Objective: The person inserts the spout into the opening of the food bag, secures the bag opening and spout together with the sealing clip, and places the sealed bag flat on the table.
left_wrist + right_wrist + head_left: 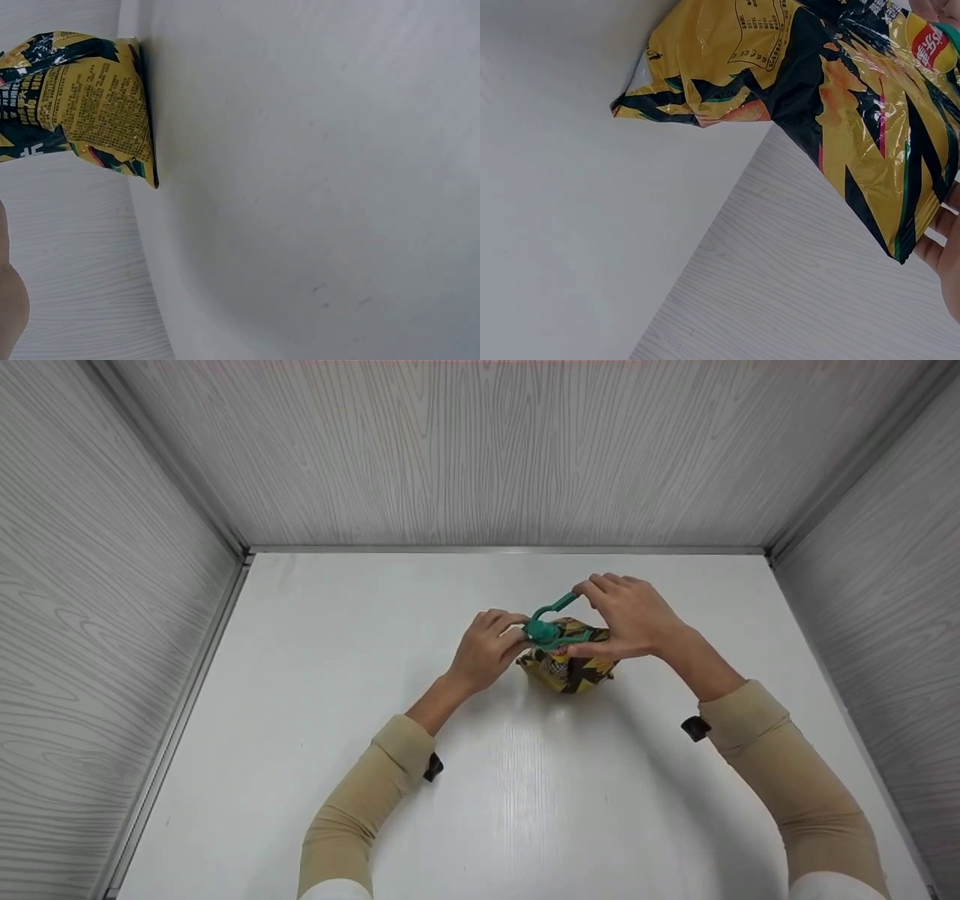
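Observation:
A yellow and black printed snack bag (571,681) stands on the white table, its top gathered at a green bag clip (543,631) with a round cap. My left hand (489,651) pinches the clip at its round-cap end. The fingers of my right hand (634,615) hold the tip of the raised clip arm, which is swung apart from the lower arm; the thumb lies against the bag's top by the lower arm. In the left wrist view, the snack bag (101,105) shows small print. The right wrist view has the snack bag (862,127) with a red and yellow logo; the clip is mostly hidden there.
The white table (360,600) carries the bag. Grey wood-grain panels (480,457) rise at the back and both sides, with a metal strip along the table's back edge. Small black devices (696,727) sit at both sleeve cuffs.

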Demonstrator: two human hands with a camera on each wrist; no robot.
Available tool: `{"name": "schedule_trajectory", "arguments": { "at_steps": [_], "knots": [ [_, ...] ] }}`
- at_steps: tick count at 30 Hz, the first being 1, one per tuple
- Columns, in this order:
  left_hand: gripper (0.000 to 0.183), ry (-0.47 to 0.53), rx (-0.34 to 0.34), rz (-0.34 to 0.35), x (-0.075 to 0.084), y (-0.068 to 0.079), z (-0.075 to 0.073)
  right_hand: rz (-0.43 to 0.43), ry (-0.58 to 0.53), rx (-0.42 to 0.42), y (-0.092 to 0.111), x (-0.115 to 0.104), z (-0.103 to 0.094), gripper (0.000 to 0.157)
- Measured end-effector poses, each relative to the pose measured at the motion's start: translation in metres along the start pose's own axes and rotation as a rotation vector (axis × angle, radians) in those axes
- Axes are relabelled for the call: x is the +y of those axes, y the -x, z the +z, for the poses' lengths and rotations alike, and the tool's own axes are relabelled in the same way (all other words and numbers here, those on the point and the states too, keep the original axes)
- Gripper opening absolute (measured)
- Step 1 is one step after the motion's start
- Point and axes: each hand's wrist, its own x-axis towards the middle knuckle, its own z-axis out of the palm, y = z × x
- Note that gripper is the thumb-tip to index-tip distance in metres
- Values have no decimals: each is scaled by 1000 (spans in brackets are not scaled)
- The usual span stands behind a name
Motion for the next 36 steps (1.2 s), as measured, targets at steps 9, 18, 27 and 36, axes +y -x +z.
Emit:
{"name": "schedule_trajectory", "arguments": {
  "at_steps": [9,18,27,36],
  "knots": [
    [25,12,22,14,0,-1,0,-13,36,0,1,-1,-1,85],
    [25,8,28,13,0,1,0,-66,45,60,1,0,1,79],
    [21,19,38,26,-1,3,1,-86,34,91,3,-2,2,79],
    [21,35,62,30,-2,4,2,-98,44,106,6,-2,4,79]
  ]
}}
